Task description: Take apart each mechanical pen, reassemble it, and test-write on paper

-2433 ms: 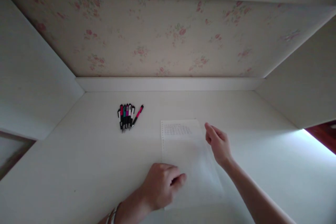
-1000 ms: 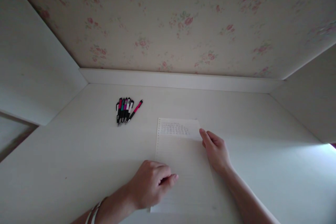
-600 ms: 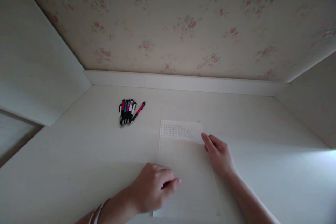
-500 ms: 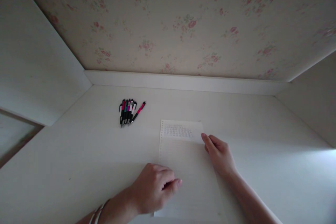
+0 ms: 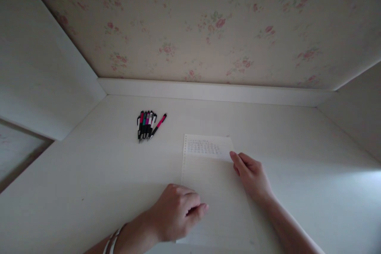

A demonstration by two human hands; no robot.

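Observation:
A lined sheet of loose-leaf paper (image 5: pixel 212 182), punched with holes down its left side, lies on the white desk. Several rows of handwriting fill its upper part; the lines below look blank. My right hand (image 5: pixel 251 174) is closed at the sheet's right edge, with the thumb on top and the fingers curled under, pinching it. Over the lower left of the sheet rests my left hand (image 5: pixel 180 212), curled into a loose fist with the thumb pointing right. No object shows in it, and it covers part of the paper's left edge.
Several click pens (image 5: pixel 145 125) lie bunched beyond the paper to the left, and one pink and black pen (image 5: pixel 158 125) is slanted beside them. White panels (image 5: pixel 53 67) flank the desk (image 5: pixel 119 174), and floral wallpaper (image 5: pixel 178 27) covers the back.
The whole view has shifted very slightly. Both hands keep their places on the paper, and the pens have not moved.

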